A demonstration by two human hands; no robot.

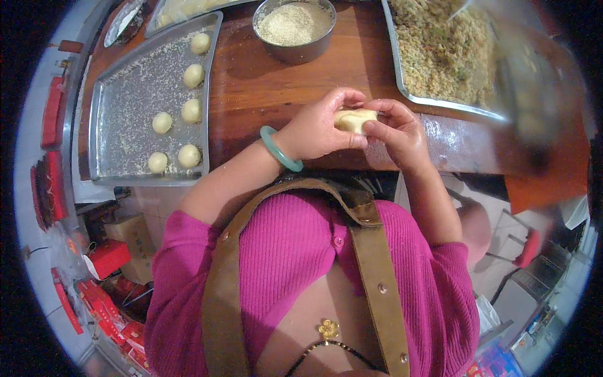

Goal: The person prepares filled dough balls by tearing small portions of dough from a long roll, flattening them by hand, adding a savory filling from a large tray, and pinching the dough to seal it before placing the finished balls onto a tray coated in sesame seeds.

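Note:
Between my two hands, just above the near edge of the wooden table, is a piece of pale yellow dough point(355, 120), folded with a crease along its top. My left hand point(321, 127), with a green bangle at the wrist, curls round its left end. Fingers and thumb of my right hand point(399, 133) pinch its right end. Whether anything lies inside the dough is hidden. To the left, a metal tray point(103, 125) strewn with small pale seeds carries several round dough balls point(191, 111), mostly along its right side.
A metal bowl point(295, 53) of pale seeds point(292, 25) stands at the back middle. At the back right, another metal tray point(402, 81) holds a crumbly brown-green mixture point(446, 50). An orange sheet point(549, 185) hangs at the table's right corner. Red packages point(107, 308) lie low at left.

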